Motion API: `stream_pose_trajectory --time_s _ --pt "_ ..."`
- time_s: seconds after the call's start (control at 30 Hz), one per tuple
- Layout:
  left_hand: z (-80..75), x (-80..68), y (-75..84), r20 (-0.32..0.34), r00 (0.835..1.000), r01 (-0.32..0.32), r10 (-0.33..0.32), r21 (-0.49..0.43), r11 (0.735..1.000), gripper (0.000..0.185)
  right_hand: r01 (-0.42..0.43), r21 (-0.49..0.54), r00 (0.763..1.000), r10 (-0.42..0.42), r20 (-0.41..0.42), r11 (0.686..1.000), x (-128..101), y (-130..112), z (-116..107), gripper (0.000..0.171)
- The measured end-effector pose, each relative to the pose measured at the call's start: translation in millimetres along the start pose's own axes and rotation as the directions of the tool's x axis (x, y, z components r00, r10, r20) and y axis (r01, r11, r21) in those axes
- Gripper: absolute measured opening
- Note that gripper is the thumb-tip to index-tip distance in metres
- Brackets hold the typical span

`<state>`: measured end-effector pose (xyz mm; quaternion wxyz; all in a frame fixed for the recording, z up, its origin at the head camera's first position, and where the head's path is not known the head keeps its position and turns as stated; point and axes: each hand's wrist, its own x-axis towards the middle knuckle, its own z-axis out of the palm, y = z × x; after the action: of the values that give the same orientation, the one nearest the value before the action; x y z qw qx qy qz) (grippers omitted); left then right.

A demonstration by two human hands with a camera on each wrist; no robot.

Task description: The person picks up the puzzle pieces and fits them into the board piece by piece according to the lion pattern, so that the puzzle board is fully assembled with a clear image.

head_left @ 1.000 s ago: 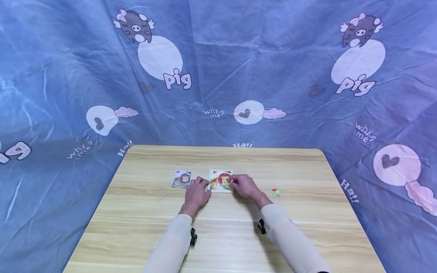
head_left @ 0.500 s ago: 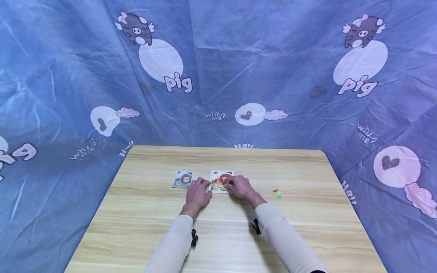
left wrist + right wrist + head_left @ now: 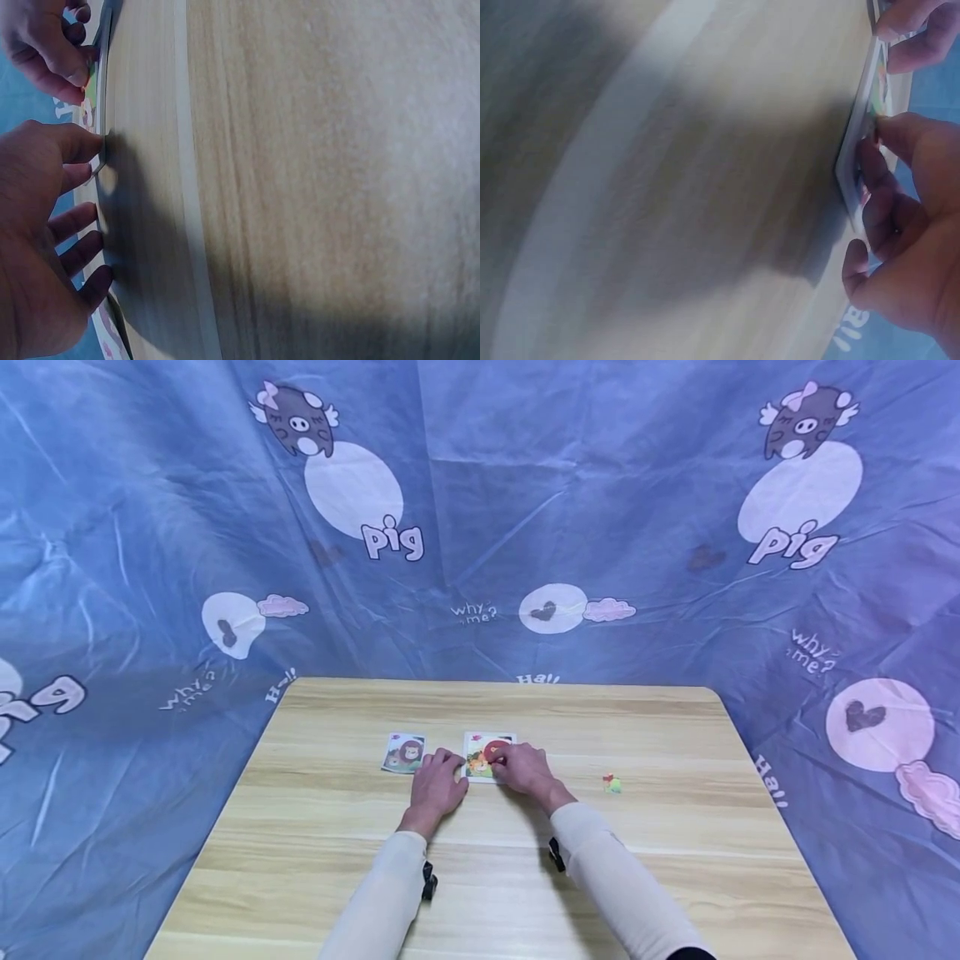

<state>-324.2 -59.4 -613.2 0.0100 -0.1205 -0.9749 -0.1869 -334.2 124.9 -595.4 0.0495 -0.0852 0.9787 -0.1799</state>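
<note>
A small white-framed jigsaw puzzle (image 3: 476,745) with a lion picture lies on the table. My left hand (image 3: 437,783) holds its left edge, thumb at the near side and forefinger on the frame, the other fingers spread on the tabletop. Over the lower right of the picture, my right hand (image 3: 525,768) pinches a puzzle piece between thumb and forefinger; the fingers hide most of that piece. In the right wrist view, the thumb and forefinger of the right hand (image 3: 907,195) meet low on the puzzle's surface. A lion picture card (image 3: 403,752) lies left of the left hand.
Loose colourful puzzle pieces (image 3: 612,783) lie right of the right hand, too small to tell apart. The wooden table (image 3: 495,893) reaches back to a blue printed cloth (image 3: 480,527) that hangs behind and at both sides.
My right hand has moved left from the puzzle's right edge onto the picture, carrying the piece down to its lower right. The left hand keeps its place at the left edge.
</note>
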Motion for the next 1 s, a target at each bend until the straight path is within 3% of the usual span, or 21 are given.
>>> stream_pose_trajectory --time_s 0.23,0.53,0.83,1.0 --pt "-0.8 -1.7 0.8 -0.01 1.0 -0.006 0.006 -0.006 1.0 0.035 -0.02 -0.099 0.999 0.016 -0.037 0.995 2.0 -9.0 1.0 0.016" --pt "0.0 0.3 1.3 -0.019 1.0 -0.006 0.006 0.0 1.0 0.035 -0.094 -0.112 0.991 0.081 -0.109 0.989 1.6 -14.5 3.6 0.014" --pt "-2.0 0.5 3.1 -0.008 1.0 -0.012 0.012 -0.001 1.0 0.037 0.077 -0.118 0.975 -0.1 -0.199 0.99 -5.9 -12.8 14.0 0.016" --pt "-3.1 -0.3 3.5 -0.001 1.0 -0.005 0.005 0.003 1.0 0.037 0.113 -0.121 0.981 -0.13 -0.142 0.986 -7.4 -11.3 13.7 0.021"
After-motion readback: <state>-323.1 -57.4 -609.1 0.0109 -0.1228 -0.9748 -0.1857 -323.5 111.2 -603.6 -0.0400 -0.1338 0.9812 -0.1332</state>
